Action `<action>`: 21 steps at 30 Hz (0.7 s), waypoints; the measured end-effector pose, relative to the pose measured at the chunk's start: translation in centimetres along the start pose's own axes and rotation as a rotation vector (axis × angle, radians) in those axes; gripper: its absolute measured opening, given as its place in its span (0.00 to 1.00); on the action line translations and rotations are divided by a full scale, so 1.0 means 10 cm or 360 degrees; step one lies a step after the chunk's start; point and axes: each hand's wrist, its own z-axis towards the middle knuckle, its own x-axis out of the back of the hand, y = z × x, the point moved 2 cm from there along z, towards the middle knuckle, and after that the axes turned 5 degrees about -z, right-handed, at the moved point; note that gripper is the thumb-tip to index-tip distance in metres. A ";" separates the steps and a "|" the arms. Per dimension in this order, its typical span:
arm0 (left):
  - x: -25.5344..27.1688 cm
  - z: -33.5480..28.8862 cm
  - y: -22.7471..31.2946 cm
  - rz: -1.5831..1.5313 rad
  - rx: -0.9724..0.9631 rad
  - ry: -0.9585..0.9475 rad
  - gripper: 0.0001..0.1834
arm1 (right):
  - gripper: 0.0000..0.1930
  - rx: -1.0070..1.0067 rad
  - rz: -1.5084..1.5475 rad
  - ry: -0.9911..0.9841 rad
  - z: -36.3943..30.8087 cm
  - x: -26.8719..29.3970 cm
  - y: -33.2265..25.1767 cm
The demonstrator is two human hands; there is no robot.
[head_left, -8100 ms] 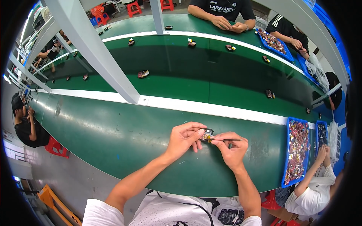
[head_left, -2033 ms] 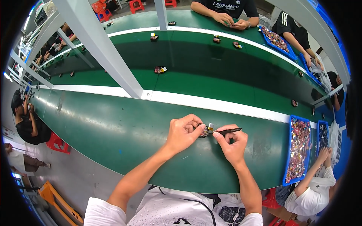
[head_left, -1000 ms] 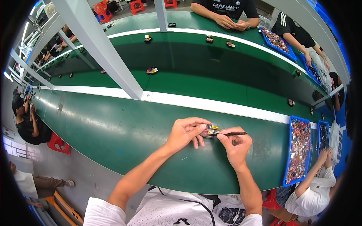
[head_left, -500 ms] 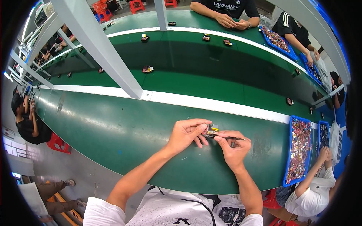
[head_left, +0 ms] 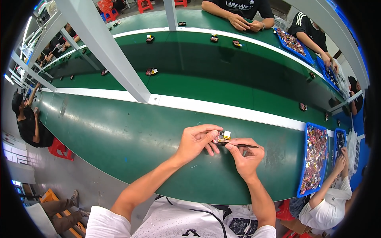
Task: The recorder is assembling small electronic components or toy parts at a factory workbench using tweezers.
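Over the green worktop my left hand (head_left: 197, 142) pinches a small electronic assembly (head_left: 220, 137) between thumb and fingers. It shows a reddish circuit board, a dark casing and a yellow-and-white piece at its far right side. My right hand (head_left: 247, 155) is closed on a slim dark stick-like tool (head_left: 251, 146), whose rear end points right. The tool's front end reaches the near edge of the assembly; its tip is too small to make out. Both hands meet close together, just above the table (head_left: 158, 135).
A blue tray (head_left: 303, 158) full of small reddish parts stands to the right, with another blue tray (head_left: 340, 139) beyond it. Past the white rail (head_left: 222, 112), a green belt carries several similar assemblies (head_left: 151, 71). A grey post (head_left: 111, 51) rises at left. Co-workers sit around.
The assemblies on the belt have shifted slightly left. On the held assembly, the white face of the yellow-and-white piece shows more. A co-worker at far left has reached an arm toward the belt.
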 end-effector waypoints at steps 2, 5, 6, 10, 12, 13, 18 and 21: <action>0.00 0.00 0.00 0.0001 -0.0006 -0.0004 0.15 | 0.06 0.0002 -0.0005 0.0001 0.00 0.00 0.00; -0.02 0.00 0.02 -0.0019 -0.0007 0.0003 0.15 | 0.05 0.0003 0.0000 0.0019 0.01 -0.01 -0.02; -0.02 0.00 0.03 -0.0012 -0.0029 -0.0003 0.16 | 0.05 0.0007 -0.0008 0.0028 0.01 -0.01 -0.02; -0.01 0.00 0.03 0.0016 -0.0023 -0.0028 0.16 | 0.05 0.0019 -0.0054 0.0040 0.01 0.01 -0.04; -0.02 -0.01 0.02 0.0022 -0.0025 -0.0017 0.16 | 0.05 0.0004 -0.0059 0.0034 0.01 0.01 -0.03; -0.02 -0.01 0.02 0.0028 -0.0027 -0.0007 0.16 | 0.06 -0.0011 -0.0066 0.0029 0.01 0.01 -0.03; -0.03 -0.02 0.02 0.0038 -0.0028 -0.0001 0.16 | 0.06 -0.0008 -0.0082 0.0042 0.00 0.01 -0.03; -0.02 -0.02 0.02 0.0062 -0.0053 -0.0012 0.15 | 0.06 0.0028 -0.0102 0.0038 -0.01 0.01 -0.04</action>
